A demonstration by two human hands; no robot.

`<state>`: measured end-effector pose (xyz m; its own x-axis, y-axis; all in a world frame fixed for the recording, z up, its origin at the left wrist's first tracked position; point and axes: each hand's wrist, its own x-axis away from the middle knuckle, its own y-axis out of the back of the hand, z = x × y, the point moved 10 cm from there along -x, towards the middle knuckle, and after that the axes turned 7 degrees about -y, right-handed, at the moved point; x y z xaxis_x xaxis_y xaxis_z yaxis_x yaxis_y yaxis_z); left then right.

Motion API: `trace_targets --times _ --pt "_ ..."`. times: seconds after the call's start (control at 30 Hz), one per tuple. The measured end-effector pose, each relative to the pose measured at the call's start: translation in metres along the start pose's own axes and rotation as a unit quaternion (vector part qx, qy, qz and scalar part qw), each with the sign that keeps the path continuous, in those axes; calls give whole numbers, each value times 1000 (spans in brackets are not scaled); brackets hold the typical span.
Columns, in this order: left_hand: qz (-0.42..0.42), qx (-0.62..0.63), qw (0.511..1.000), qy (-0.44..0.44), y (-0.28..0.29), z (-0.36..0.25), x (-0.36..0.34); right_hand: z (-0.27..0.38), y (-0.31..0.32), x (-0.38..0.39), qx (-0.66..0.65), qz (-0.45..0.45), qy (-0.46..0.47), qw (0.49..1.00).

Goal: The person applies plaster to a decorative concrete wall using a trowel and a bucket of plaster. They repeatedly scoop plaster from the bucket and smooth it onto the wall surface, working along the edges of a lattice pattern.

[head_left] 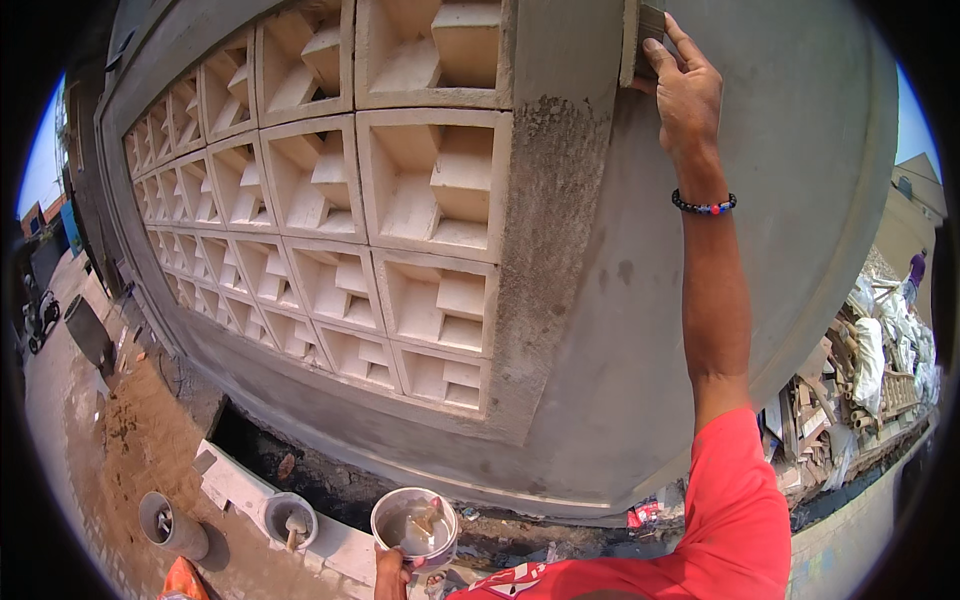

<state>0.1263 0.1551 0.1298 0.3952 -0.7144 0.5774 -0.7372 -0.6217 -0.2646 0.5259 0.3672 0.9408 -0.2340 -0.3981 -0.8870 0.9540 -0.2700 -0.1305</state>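
High on the wall, my right hand [690, 100] is closed around a flat plastering float [646, 42], partly cut off by the upper edge, and holds it against the grey plaster [640, 380]. Beside it runs a rough, unsmoothed strip [553, 215] bordering the cream ventilation blocks [430, 185]. Low down, my left hand [392, 575] grips the rim of a white bucket [382, 510]. Grey wet mix [405, 533] lies inside, and a tool with a pale blade and a reddish handle end [430, 515] rests in it.
A grey pail [277, 505] with a tool in it stands on a pale ledge [345, 545], near a taller container [185, 535]. A dark drain [245, 440] runs along the wall's foot. Sand [130, 430] lies left; scrap wood and white sacks [868, 365] are piled right.
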Motion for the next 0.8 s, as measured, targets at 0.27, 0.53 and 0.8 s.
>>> trace_targets --times 0.27,0.53,0.8 --pt "150 -67 986 30 -9 -15 -45 -76 45 163 74 -22 -93 993" --pt "97 -81 991 43 16 -33 -64 84 -11 17 368 -92 168 910" --pt "111 -70 991 40 37 -14 -99 50 -73 55 543 43 304 782"
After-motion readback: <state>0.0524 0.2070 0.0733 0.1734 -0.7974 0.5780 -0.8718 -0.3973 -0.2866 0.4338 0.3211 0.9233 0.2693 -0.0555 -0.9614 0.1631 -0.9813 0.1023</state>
